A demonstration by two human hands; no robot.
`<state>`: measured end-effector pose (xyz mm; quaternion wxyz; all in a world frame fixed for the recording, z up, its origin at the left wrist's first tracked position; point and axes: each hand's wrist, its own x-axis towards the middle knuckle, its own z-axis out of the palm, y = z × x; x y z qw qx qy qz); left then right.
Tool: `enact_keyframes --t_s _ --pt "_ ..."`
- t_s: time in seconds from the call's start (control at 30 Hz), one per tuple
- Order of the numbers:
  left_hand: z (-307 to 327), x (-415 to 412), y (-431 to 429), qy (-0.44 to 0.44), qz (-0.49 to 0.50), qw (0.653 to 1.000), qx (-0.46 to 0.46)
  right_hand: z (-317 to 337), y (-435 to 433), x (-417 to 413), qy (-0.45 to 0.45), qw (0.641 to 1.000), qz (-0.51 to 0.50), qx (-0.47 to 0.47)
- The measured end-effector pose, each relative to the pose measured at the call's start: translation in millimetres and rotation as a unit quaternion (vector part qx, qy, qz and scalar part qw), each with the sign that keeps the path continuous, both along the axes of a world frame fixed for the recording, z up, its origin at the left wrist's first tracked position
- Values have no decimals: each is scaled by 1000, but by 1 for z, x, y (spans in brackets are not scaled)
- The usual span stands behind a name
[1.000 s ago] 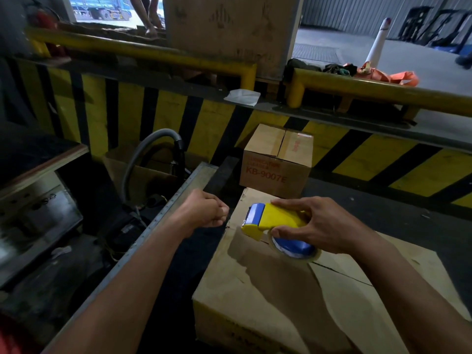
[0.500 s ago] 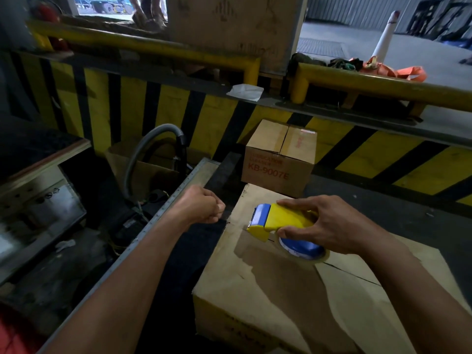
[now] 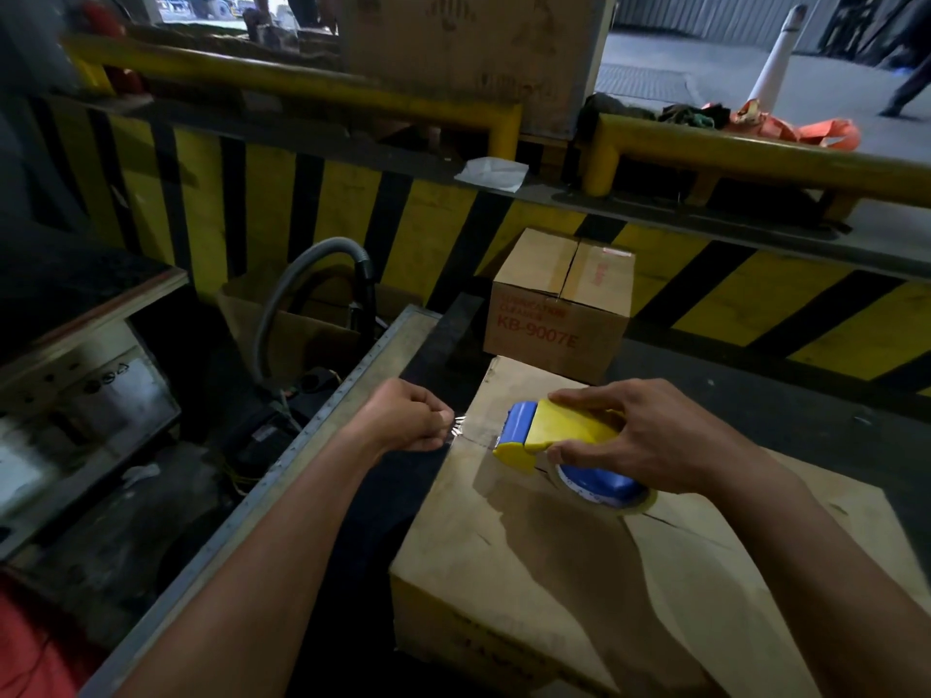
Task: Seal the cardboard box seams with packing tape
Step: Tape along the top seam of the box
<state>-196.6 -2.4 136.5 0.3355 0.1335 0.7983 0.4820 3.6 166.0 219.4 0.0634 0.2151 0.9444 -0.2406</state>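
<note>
2 hands share the job. The left hand point(image 3: 408, 418) is curled tight, pinching the free end of the clear tape point(image 3: 471, 431) just past the left edge of the cardboard box point(image 3: 504, 571). The right hand point(image 3: 650, 435) grasps the yellow-and-blue tape dispenser point(image 3: 559, 435) (its roll lies against the box top), with a short strip stretched between them. Behind stands a smaller carton point(image 3: 559, 304) printed KB-9007E, and further off a grey hose point(image 3: 302, 274) and a yellow-black striped barrier point(image 3: 282, 204).
</note>
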Motion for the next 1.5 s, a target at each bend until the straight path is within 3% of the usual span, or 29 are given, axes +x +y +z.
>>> enact_keyframes --t_s 0.4,0.63,0.7,0.77,0.87,0.93,1.2,1.5 --pt "-15 13 -4 3 -11 999 32 -2 -3 -3 -12 1000 -14 -10" --pt "-19 9 -6 2 39 999 -18 0 -6 -5 -14 1000 -14 -13" --pt "-18 9 -5 47 39 998 -25 1 -7 -5 -16 1000 -14 -13" --pt "-16 15 -4 147 34 988 -19 3 -10 -5 -19 1000 -12 -11" --pt "-9 36 -3 331 20 943 -34 4 -10 -4 -20 1000 -9 -7" --pt "-10 48 -5 389 -1 921 -28 3 -9 -3 -22 1000 -8 -4" --pt "-19 68 -22 325 -79 941 50 4 -5 -5 -26 1000 -9 6" --pt "-15 76 -23 244 -110 963 26 17 6 3 -49 999 -17 7"
